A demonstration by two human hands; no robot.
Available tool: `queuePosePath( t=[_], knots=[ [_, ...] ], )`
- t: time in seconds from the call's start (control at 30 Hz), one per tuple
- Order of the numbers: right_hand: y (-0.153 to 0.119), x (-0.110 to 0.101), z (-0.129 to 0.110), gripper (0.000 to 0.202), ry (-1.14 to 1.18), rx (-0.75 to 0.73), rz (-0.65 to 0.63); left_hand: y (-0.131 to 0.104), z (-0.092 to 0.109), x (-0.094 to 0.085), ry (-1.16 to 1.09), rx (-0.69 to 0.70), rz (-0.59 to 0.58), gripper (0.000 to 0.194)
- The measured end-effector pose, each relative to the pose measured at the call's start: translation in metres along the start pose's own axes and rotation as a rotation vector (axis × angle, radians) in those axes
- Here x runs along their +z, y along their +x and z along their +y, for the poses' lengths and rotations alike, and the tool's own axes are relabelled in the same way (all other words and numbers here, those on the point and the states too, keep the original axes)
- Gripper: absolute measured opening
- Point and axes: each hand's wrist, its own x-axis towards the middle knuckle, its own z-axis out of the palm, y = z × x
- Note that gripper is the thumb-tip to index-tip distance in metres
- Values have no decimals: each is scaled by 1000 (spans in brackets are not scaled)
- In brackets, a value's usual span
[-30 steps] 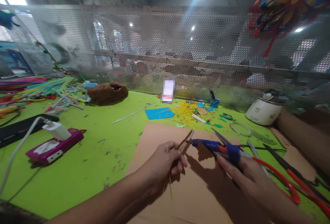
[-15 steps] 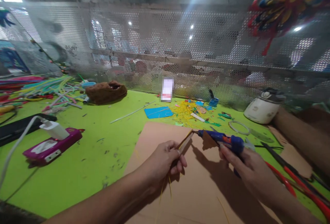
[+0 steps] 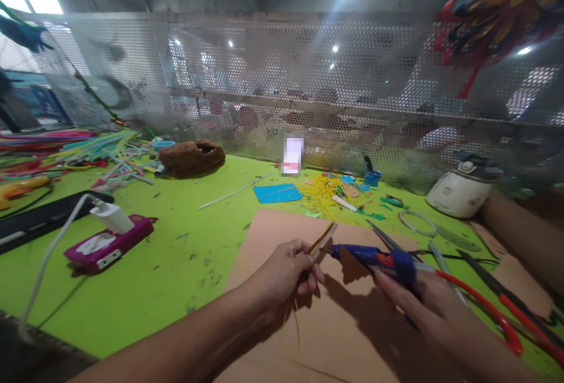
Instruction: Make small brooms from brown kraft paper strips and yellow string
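Clock hours are read from the left hand (image 3: 304, 271). That hand is closed on a thin brown strip (image 3: 324, 239), whose free end points toward 1 o'clock above the peach sheet (image 3: 268, 230); thin yellow strands (image 3: 296, 318) hang below its fingers toward 6. The right hand (image 3: 423, 306), at 3 to 4 o'clock, grips a blue glue gun (image 3: 368, 255), its nozzle aimed at the strip; whether tip and strip touch, I cannot tell. A jagged brown piece (image 3: 353, 268) shows beneath the barrel; what supports it is unclear. Red-handled scissors (image 3: 482, 301) stretch past the right hand, blades toward 10. On the green table (image 3: 207, 242), a blue sheet (image 3: 277, 193) lies between 11 and 12, a yellow heap of scraps (image 3: 324, 195) at 1, a white pot (image 3: 458, 192) at 2, a purple power strip (image 3: 110, 248) at 9 and a brown hollow object (image 3: 189, 160) at 10.
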Motion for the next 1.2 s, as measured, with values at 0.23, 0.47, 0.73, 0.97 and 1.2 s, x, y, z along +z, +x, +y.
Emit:
queuePosePath(
  t=[0.23, 0.47, 0.73, 0.97, 1.2],
  knots=[
    [7, -6, 2, 38, -46, 1, -20, 1, -1, -1, 13, -7, -29, 3],
    [5, -6, -1, 41, -57, 17, -74, 3, -1, -2, -4, -26, -16, 7],
    [3, -4, -3, 36, 10, 31, -35, 4, -1, -3, -31, -30, -18, 7],
    [4, -5, 8, 38, -79, 15, -76, -1, 4, 0, -25, -14, -11, 9],
    [7, -7, 2, 43, -58, -7, -56, 2, 3, -1, -16, -8, -26, 12]
  ],
)
